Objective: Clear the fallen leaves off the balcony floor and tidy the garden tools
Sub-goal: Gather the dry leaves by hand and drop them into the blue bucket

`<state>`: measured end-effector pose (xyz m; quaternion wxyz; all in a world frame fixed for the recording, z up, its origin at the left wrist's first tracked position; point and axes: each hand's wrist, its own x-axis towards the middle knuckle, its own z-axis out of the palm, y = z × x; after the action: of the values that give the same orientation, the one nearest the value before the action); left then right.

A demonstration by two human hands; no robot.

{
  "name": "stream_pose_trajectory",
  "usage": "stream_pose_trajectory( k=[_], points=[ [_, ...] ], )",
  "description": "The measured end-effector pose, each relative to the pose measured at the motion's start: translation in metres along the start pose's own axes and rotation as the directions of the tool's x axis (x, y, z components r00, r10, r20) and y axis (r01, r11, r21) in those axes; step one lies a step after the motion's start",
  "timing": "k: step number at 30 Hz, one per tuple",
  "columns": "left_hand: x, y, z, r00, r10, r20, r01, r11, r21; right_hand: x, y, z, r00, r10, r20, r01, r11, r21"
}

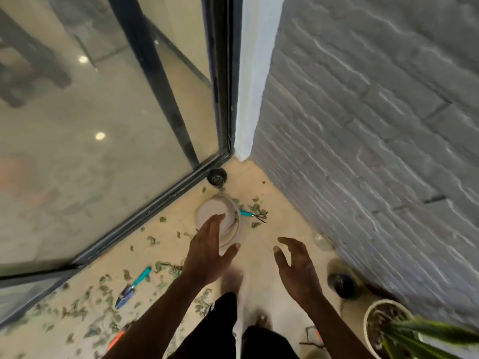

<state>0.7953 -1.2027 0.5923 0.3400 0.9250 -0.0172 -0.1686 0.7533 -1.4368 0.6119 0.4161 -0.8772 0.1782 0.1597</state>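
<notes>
Dry green leaves point(103, 304) lie scattered over the beige balcony floor point(261, 244), thickest at the lower left. A teal-handled trowel point(132, 287) lies among them. A teal-handled hand rake point(252, 216) rests beside a white bucket point(215, 211) that leans near the corner. My left hand point(207, 252) hovers just in front of the bucket, fingers spread, holding nothing. To its right, over bare floor, my right hand point(295, 268) is also open and empty. An orange-handled tool point(118, 336) shows partly behind my left forearm.
A glass sliding door with a dark frame point(145, 211) bounds the left, a grey brick wall point(363, 151) the right. A small black pot point(217, 177) sits in the corner. Another dark pot point(342, 285) and a white planter with a striped plant point(388, 330) stand lower right.
</notes>
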Motion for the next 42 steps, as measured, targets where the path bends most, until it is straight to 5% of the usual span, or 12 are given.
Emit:
stream_pose_trajectory(
  k=[9, 16, 19, 22, 25, 30, 36, 42],
  points=[
    [0.045, -0.147, 0.153, 0.989, -0.145, -0.021, 0.147, 0.985, 0.093, 0.146, 0.126, 0.145, 0.892, 0.231, 0.389, -0.231, 0.972, -0.047],
    [0.123, -0.259, 0.327, 0.991, -0.046, 0.13, 0.014, 0.972, 0.236, 0.303, 0.248, 0.277, 0.913, 0.121, 0.389, -0.035, 0.975, -0.222],
    [0.158, -0.281, 0.377, 0.987, 0.03, 0.155, -0.084, 0.931, 0.355, 0.358, 0.27, 0.31, 0.955, 0.087, 0.282, -0.03, 0.979, -0.202],
    [0.203, -0.305, 0.423, 0.996, 0.022, 0.082, -0.054, 0.91, 0.411, 0.411, 0.292, 0.347, 0.98, -0.003, 0.198, 0.036, 0.986, -0.164],
    [0.234, -0.317, 0.46, 1.0, -0.002, 0.001, 0.002, 0.952, 0.307, 0.451, 0.314, 0.376, 0.959, -0.098, 0.264, 0.123, 0.989, -0.079],
    [0.245, -0.336, 0.495, 0.994, -0.057, -0.094, 0.071, 0.986, 0.15, 0.48, 0.328, 0.396, 0.919, -0.231, 0.319, 0.181, 0.967, 0.179],
    [0.233, -0.369, 0.459, 0.975, 0.013, -0.222, 0.042, 0.97, 0.24, 0.464, 0.301, 0.426, 0.844, -0.409, 0.346, 0.233, 0.862, 0.45],
    [0.206, -0.45, 0.387, 0.948, 0.076, -0.31, 0.052, 0.922, 0.385, 0.439, 0.244, 0.509, 0.847, -0.374, 0.378, 0.212, 0.89, 0.405]
  ],
)
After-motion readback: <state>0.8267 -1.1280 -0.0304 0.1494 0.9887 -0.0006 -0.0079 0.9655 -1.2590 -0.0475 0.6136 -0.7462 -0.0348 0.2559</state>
